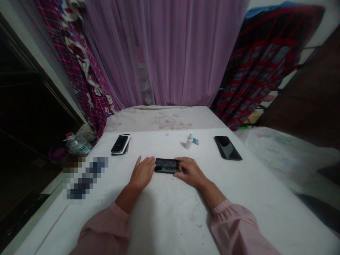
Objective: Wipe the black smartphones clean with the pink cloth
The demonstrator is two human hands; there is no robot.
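A black phone (166,165) lies flat on the white table (170,212), straight ahead of me. My left hand (142,173) rests flat at the phone's left end, fingers together over a small pink cloth that peeks out at the fingertips. My right hand (190,171) holds the phone's right end, fingers curled round its edge. Pink sleeves cover both forearms.
A stack of phones (120,144) lies at the back left, another black phone (227,147) at the back right. A small white bottle (189,141) and a little blue-and-white tube (196,141) stand behind. A plastic bottle (77,143) sits off the table's left edge.
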